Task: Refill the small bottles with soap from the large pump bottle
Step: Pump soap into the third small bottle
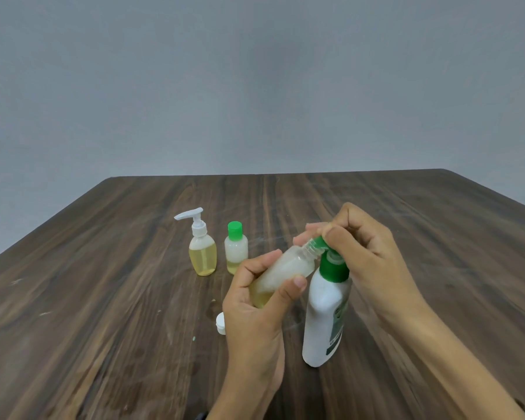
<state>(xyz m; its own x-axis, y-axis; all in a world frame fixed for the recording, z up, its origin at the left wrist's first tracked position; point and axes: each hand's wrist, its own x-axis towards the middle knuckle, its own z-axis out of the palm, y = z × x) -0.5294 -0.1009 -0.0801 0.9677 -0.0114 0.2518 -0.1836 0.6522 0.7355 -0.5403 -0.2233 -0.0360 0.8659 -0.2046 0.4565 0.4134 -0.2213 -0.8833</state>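
Observation:
My left hand [256,301] grips a small clear bottle [288,266], tilted with its open threaded neck up against the green pump nozzle. The large white pump bottle [325,316] with a green collar stands upright on the table. My right hand [361,247] is closed over its green pump head [319,242], fingers covering most of it. The small bottle holds yellowish soap at its lower end. A small white cap [221,323] lies on the table just left of my left wrist.
Farther back on the dark wooden table [103,298] stand a small pump bottle [202,248] of yellow soap and a small bottle with a green cap [235,248]. The table's far edge meets a grey wall.

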